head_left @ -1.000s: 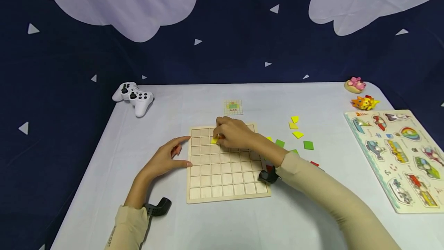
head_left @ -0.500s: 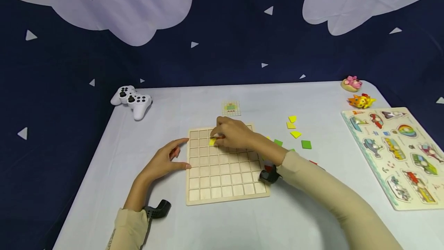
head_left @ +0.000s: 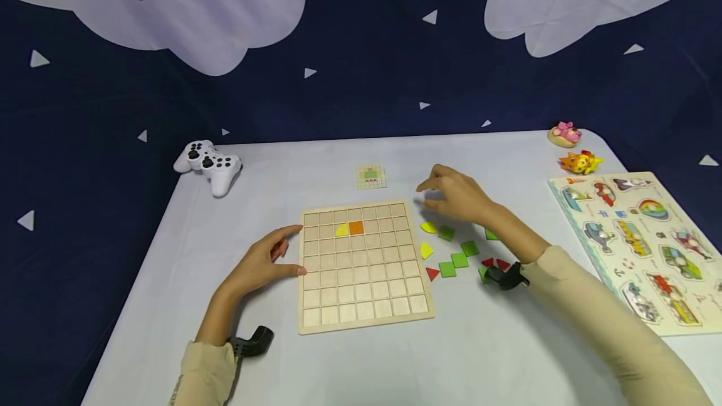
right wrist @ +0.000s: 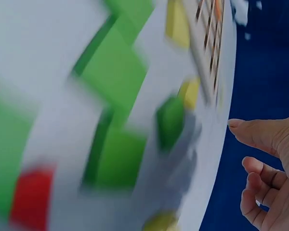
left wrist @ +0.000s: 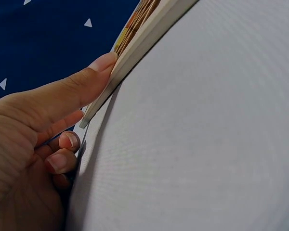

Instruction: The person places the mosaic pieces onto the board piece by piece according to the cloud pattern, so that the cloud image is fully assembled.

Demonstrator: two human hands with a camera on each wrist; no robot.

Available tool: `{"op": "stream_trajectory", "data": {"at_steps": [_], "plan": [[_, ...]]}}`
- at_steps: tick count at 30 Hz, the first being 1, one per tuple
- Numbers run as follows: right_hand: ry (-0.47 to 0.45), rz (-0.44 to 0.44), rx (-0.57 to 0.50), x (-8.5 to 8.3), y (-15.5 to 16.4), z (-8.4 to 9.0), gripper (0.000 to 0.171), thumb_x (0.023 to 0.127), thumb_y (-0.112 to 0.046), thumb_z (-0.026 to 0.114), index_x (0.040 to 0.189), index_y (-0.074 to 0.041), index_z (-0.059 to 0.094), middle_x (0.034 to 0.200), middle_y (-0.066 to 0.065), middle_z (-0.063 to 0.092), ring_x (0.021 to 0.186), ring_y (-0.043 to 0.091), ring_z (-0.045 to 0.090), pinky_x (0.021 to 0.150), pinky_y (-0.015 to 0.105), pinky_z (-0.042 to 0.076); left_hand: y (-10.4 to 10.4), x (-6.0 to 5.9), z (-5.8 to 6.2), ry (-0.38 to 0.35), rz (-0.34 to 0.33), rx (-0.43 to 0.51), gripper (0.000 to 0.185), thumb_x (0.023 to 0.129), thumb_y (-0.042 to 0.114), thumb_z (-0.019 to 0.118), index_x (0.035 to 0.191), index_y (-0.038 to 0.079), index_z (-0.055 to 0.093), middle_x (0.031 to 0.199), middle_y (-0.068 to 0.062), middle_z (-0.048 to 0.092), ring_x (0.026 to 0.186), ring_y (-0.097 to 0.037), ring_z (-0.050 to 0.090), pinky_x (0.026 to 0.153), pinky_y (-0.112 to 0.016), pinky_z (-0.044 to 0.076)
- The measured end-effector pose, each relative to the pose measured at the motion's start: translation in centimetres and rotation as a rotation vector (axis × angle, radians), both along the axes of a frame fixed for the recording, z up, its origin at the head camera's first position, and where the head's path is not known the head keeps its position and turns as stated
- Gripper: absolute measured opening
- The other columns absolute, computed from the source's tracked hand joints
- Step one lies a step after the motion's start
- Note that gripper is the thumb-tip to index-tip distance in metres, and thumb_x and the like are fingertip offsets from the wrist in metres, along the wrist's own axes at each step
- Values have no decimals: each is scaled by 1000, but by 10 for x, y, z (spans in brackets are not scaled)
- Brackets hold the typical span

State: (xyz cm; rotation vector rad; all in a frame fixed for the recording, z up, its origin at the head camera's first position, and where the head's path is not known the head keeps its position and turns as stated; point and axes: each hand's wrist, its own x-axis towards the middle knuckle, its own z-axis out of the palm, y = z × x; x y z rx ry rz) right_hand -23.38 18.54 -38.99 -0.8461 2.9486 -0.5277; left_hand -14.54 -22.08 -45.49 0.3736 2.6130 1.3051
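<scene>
L hand (head_left: 261, 263) flat on table (head_left: 271, 161), thumb and forefinger straight, touching L edge of wooden grid board (head_left: 361, 306); other fingers loosely curled, nothing held. Wrist view confirms: thumb (left wrist: 82, 86) pressed against board edge.

R hand (head_left: 457, 196) above table, R of board, over loose tiles; fingers relaxed, slightly bent, empty.

On board, 2nd row: yellow quarter-round tile (head_left: 341, 229) beside orange square tile (head_left: 356, 227), touching.

Loose pcs R of board: yellow tile (head_left: 429, 227), green squares (head_left: 453, 264), red triangle (head_left: 432, 273). R wrist view blurred.

Small pattern card (head_left: 370, 176) behind board. White game controller (head_left: 209, 161) far L. Picture puzzle (head_left: 648, 243) far R.
</scene>
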Motion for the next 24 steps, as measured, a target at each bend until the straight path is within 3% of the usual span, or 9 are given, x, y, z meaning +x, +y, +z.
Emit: {"op": "stream_trajectory", "data": {"at_steps": [4, 11, 19, 24], "plan": [[-5, -89, 23, -4, 34, -4, 29, 88, -16, 73, 115, -4, 74, 103, 14, 59, 83, 23, 54, 69, 40, 48, 0, 0, -1, 2, -3, 7, 84, 71, 25, 90, 143, 6, 50, 84, -4, 43, 72, -13, 38, 66, -26, 33], [19, -211, 33, -8, 71, -10, 32, 88, -21, 72, 113, -1, 73, 104, 16, 60, 94, 31, 61, 74, 50, 52, 1, 1, 2, -11, 4, 18, 84, 72, 24, 90, 143, 6, 50, 85, -6, 43, 73, -14, 38, 67, -25, 33], [0, -328, 67, -13, 84, -14, 35, 87, -29, 73, 102, 3, 73, 96, 17, 58, 82, 30, 56, 65, 47, 47, 0, 1, 0, -6, 7, 7, 85, 71, 23, 90, 143, 6, 50, 85, -4, 44, 73, -13, 39, 67, -25, 33], [-37, -355, 79, -15, 84, -18, 37, 86, -34, 76, 94, 2, 74, 93, 16, 57, 79, 28, 53, 63, 44, 45, 0, 1, 1, -3, 8, 11, 85, 70, 24, 91, 143, 8, 50, 85, -3, 44, 72, -12, 39, 67, -25, 34]]}}
